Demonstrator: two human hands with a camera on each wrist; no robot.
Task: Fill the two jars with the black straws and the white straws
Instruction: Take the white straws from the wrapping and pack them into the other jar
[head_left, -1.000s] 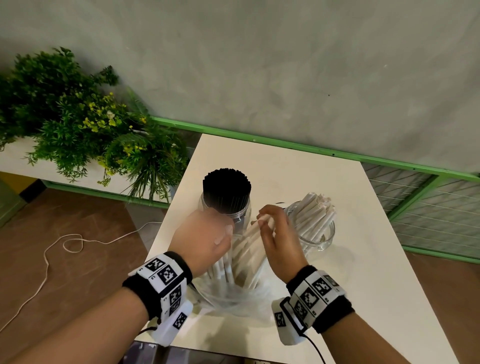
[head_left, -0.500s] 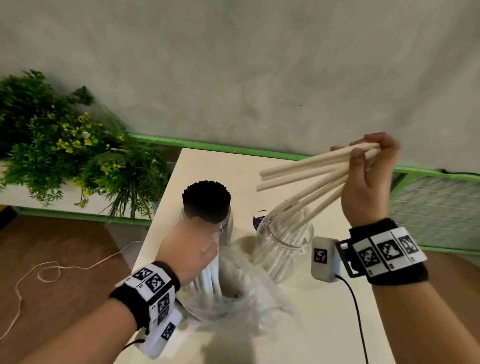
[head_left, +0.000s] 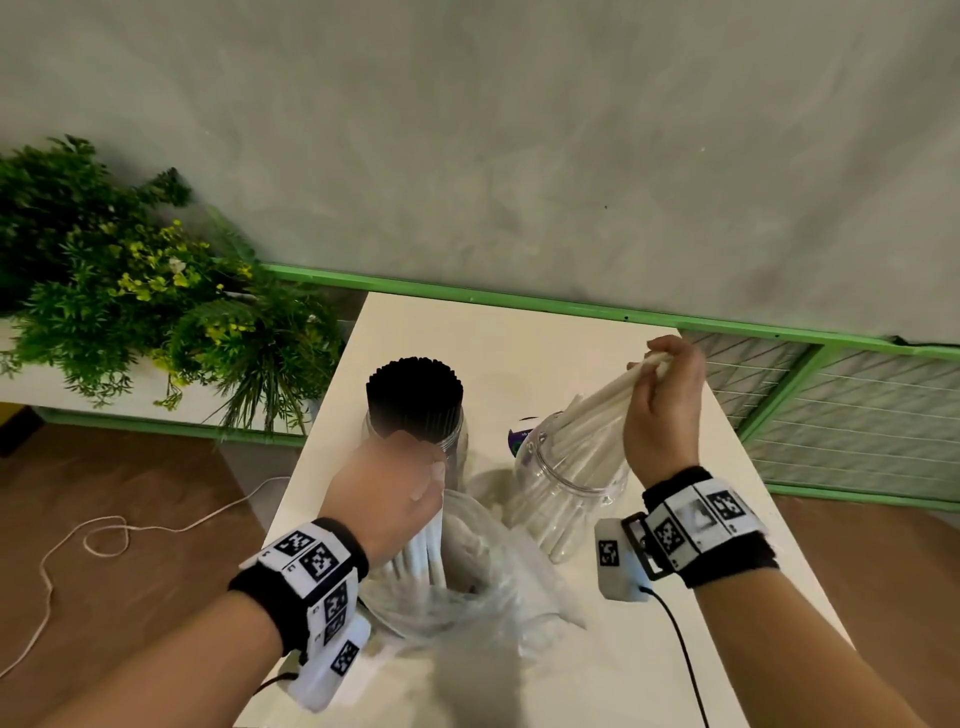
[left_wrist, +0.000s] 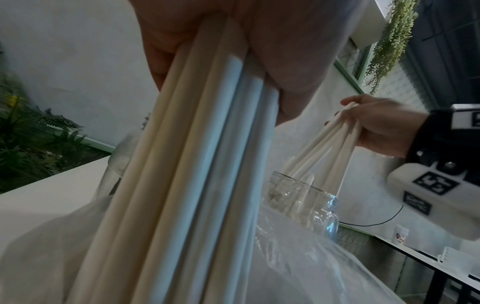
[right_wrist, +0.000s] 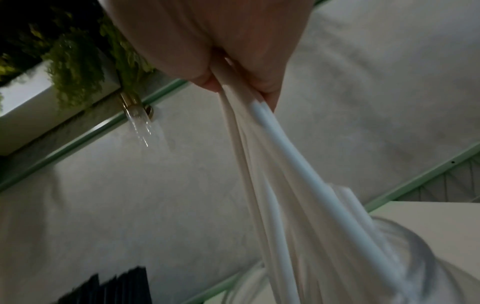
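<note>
Head view: my right hand (head_left: 662, 415) is pinching the top ends of a small bunch of white straws (head_left: 597, 415), fingers curled round them. Bunch slants down and left from the grip, lower ends already inside the mouth of the clear jar (head_left: 563, 499) just below the hand. That jar leans toward me and has more white straws in it.

Left hand (head_left: 387, 491) is wrapped round a second bundle of white straws (head_left: 423, 545); they hang straight down from the fist into the clear plastic bag (head_left: 467, 597) crumpled under it on the white table (head_left: 519, 343). Thumb is over the top of the bundle.

Just beyond the left knuckles stands the other jar (head_left: 415, 436), upright, packed w/ black straws (head_left: 414, 387) sticking out above the rim. Can't tell if the hand touches it.

L wrist view: palm and fingers clamp the bundle (left_wrist: 207, 144) tight, approx a dozen straws side by side, bag film (left_wrist: 311, 257) round their lower part. Right hand (left_wrist: 381, 125) shows further off w/ its bunch fanning down into the jar (left_wrist: 301, 201).

R wrist view: blurred, but fingers (right_wrist: 267, 86) are closed on the straws (right_wrist: 285, 164) at the top, straws spread below the grip toward the jar rim (right_wrist: 402, 236). Black straw tips (right_wrist: 116, 288) low left of the grip.

Green plants (head_left: 130, 291) well left of both hands, beside the table.
</note>
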